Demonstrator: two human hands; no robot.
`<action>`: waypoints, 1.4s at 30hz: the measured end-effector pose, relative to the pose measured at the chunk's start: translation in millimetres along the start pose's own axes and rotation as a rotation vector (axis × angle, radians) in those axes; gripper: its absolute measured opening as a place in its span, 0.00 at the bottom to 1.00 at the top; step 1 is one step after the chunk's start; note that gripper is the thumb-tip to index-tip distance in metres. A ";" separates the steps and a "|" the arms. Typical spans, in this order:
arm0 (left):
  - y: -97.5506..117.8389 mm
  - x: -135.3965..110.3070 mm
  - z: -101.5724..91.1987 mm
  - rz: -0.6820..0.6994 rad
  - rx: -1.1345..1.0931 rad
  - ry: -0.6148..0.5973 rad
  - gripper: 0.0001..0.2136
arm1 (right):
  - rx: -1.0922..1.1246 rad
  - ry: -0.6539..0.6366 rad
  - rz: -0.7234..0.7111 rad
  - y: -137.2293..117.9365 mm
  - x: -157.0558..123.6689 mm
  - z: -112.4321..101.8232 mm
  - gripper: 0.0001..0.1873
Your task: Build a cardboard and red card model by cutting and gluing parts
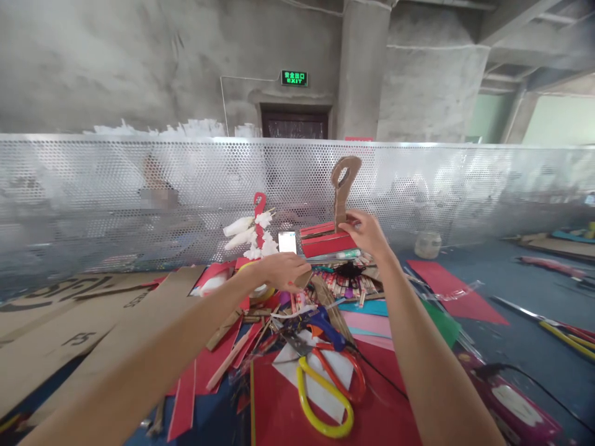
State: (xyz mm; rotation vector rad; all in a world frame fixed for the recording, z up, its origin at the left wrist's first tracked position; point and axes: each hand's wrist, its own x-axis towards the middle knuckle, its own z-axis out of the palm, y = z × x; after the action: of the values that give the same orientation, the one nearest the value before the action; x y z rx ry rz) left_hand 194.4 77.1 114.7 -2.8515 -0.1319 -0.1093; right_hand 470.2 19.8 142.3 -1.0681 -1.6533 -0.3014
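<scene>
My right hand (367, 234) pinches the lower end of a brown cardboard piece (341, 192) with a ring-shaped top. That piece stands upright at a slotted red box (325, 243), and my fingers also lie close to the box's end. My left hand (284, 271) is closed over the pile, with a small brown cardboard piece (304, 279) at its fingertips. Just beyond it stand a phone with a lit screen (287, 242) and a red stand with white flower-like pieces (261, 238).
Yellow-and-red-handled scissors (325, 427) and a blue glue gun (328, 328) lie in front. Cardboard sheets (111, 328) spread left. A red sheet (458, 291), more scissors (553, 325) and a jar (427, 244) are right. A perforated metal panel (195, 186) stands behind.
</scene>
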 end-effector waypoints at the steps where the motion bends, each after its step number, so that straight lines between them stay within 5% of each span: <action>1: 5.4 -5.4 -11.1 -0.006 -0.005 0.042 0.23 | 0.005 -0.014 0.004 -2.6 -0.2 0.2 0.11; 7: 26.8 -55.3 -72.2 -0.594 -0.248 0.255 0.26 | 0.204 -0.229 0.020 -39.3 3.9 4.2 0.09; 9: 25.6 -75.9 -85.6 -0.641 -0.368 0.313 0.18 | 0.294 -0.342 -0.010 -58.1 6.8 9.0 0.08; 13: 21.9 -114.6 -97.5 -0.610 -0.664 0.123 0.14 | 0.368 -0.527 -0.073 -100.7 8.9 31.0 0.08; 19: 19.1 -163.0 -77.9 -0.652 -0.922 -0.115 0.14 | 0.487 -0.718 -0.108 -152.8 -7.4 83.2 0.06; 25: 17.4 -192.0 -47.9 -0.743 -1.113 -0.214 0.17 | 0.586 -0.788 -0.090 -155.2 -26.9 119.2 0.09; 34: 9.7 -194.5 -28.1 -0.775 -1.040 -0.211 0.18 | 0.639 -0.828 0.036 -140.3 -37.9 134.1 0.12; 42: 12.5 -188.4 -30.2 -0.815 -0.938 -0.233 0.21 | 0.644 -0.895 0.024 -134.1 -38.7 133.0 0.16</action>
State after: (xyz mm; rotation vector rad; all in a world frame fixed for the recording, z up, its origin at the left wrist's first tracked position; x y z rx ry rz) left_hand 6.8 41.5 123.5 -3.4447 -1.6775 0.0111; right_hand 282.1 14.1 100.5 -0.7387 -2.2716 0.8007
